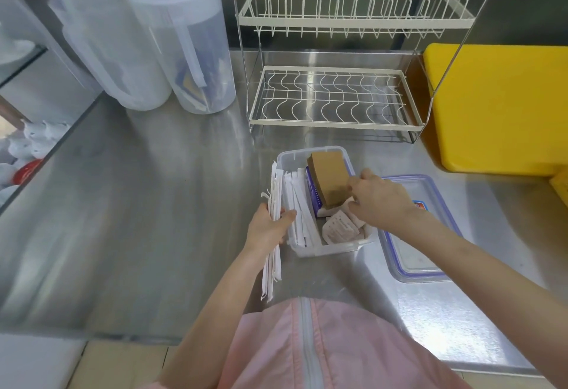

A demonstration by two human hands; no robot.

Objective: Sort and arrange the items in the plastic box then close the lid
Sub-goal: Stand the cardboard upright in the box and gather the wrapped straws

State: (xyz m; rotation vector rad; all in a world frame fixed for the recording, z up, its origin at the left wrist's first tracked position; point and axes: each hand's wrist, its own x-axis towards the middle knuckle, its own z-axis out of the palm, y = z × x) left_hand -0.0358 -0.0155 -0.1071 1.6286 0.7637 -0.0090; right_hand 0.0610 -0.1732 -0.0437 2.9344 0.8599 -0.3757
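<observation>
Both hands work at the plastic box (325, 247), which sits on the steel counter (153, 204) in front of the wire dish rack (335, 99). Left hand (269, 225) grips a bundle of white paper-wrapped straws (272, 265) just outside the box's left wall, fingers curled round it. Right hand (378, 198) reaches into the box's right side with curled fingers, touching the brown cardboard sleeves (330, 178); what it pinches, if anything, cannot be told.

Straws look light and limp, likely to fan out or slide, so a grip round the middle of the bundle probably suits best. More straws (299, 210) lie lengthwise inside the box's left half. Small flat sachets (339, 228) fill its near right corner, and they look soft and slippery.

Clear and thin-walled, the box seems light enough to shift if nudged. Its lid (421, 253), transparent with a blue seal, lies flat just right of the box.
</observation>
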